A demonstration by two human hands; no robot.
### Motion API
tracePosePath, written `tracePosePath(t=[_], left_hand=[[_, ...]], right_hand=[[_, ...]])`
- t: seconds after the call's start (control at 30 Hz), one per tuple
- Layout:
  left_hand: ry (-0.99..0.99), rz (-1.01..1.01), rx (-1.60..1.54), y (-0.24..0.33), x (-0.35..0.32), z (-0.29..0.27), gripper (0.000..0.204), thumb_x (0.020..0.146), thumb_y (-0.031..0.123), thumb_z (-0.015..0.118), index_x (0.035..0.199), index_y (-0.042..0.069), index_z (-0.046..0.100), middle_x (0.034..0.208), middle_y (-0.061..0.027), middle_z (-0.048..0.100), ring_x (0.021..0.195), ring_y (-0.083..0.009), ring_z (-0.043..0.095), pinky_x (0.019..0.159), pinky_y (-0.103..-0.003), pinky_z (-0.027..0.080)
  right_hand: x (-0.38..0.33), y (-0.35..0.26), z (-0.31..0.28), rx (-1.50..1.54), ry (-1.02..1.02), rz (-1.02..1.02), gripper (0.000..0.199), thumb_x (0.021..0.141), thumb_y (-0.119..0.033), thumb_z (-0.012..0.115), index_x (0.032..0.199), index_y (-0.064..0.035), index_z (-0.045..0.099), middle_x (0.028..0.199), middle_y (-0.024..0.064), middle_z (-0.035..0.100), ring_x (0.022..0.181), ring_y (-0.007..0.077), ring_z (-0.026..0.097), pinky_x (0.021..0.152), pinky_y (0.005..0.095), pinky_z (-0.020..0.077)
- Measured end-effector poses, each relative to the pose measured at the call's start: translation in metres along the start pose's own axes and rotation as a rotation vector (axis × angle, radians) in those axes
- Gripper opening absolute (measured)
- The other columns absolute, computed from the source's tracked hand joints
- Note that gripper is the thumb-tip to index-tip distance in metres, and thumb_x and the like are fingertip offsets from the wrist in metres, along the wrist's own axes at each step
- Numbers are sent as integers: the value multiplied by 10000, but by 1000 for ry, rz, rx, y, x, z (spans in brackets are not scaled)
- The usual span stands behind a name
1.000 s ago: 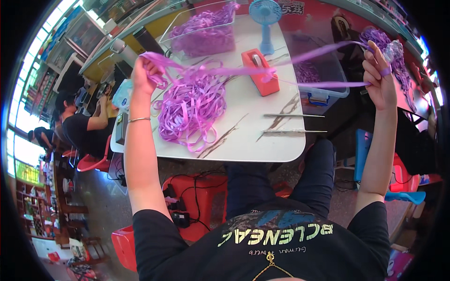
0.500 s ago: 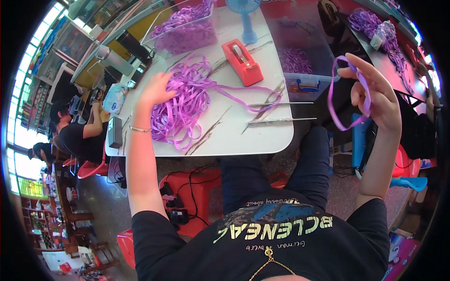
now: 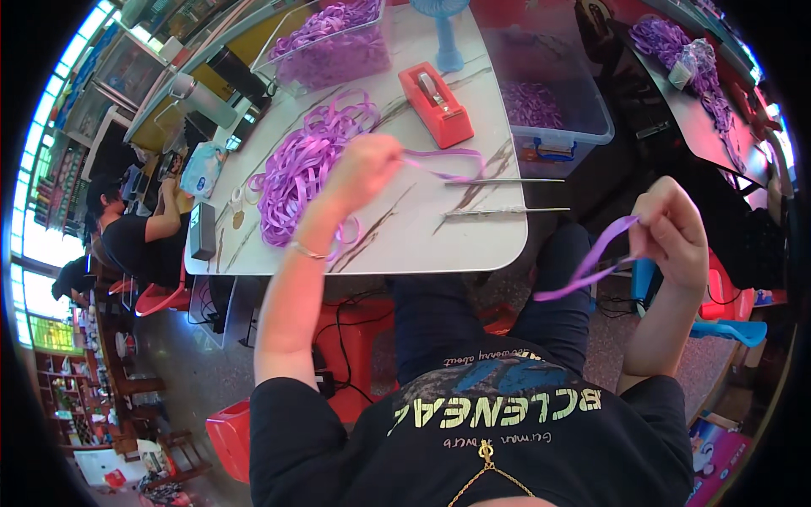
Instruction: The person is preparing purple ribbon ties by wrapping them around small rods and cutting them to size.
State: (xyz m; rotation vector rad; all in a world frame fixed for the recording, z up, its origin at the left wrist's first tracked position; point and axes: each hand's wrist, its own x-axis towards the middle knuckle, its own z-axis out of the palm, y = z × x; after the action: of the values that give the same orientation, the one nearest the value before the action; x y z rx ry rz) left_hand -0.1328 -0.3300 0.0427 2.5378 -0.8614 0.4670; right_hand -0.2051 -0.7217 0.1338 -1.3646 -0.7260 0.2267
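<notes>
A tangled heap of glossy purple ribbon loops [image 3: 291, 190] lies on the white marble-patterned table [image 3: 405, 241]. My left hand [image 3: 365, 173] is over the heap's right side, its fingers closed at a ribbon strand [image 3: 443, 155]. That strand runs right to two thin metal rods [image 3: 524, 181] that jut past the table's right edge. Out beyond the edge, my right hand [image 3: 673, 232] pinches a single purple ribbon loop [image 3: 583, 275], which hangs out to the left.
A red tape dispenser [image 3: 436, 106] and a blue fan [image 3: 448, 46] stand behind the rods. Clear bins [image 3: 372, 63] of purple ribbon sit at the back and right. A grey box [image 3: 202, 231] and tissue pack [image 3: 203, 169] lie at left. Another person [image 3: 139, 232] sits farther left.
My left hand has moved right from the heap's left side to the strand. My right hand has come down, and its ribbon loop now swings out to the left.
</notes>
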Motion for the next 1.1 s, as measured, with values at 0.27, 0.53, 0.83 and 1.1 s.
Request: tracePosePath(t=[0.27,0.53,0.83,1.1], left_hand=[[35,-332,78,43,-24,-97,380,794,181,620,1133,27,546,1092,-114,566,1052,-256,525,893,-370,403],[-40,-116,-1196,161,29,21,359,925,155,450,1246,-7,437,1157,-113,544,1116,-161,481,963,-313,348],[-296,-192,-1307,173,42,47,274,921,108,470,1172,1,491,929,-71,606,895,-135,585,791,-265,451],[-267,-382,-1751,173,41,61,215,930,187,486,1032,3,528,910,-79,605,852,-134,589,782,-261,464]], right_hand=[[10,13,6,-208,11,211,179,854,-60,550,1014,2,497,826,71,647,584,-4,451,516,133,348],[19,25,26,-540,144,-41,124,762,70,602,872,14,610,817,41,625,702,63,552,615,183,435],[8,38,7,-498,222,-81,150,748,60,628,882,-6,627,831,33,639,676,53,543,585,169,418],[5,50,4,-496,171,-124,178,707,16,664,867,-61,658,762,7,613,670,97,534,561,216,391]])
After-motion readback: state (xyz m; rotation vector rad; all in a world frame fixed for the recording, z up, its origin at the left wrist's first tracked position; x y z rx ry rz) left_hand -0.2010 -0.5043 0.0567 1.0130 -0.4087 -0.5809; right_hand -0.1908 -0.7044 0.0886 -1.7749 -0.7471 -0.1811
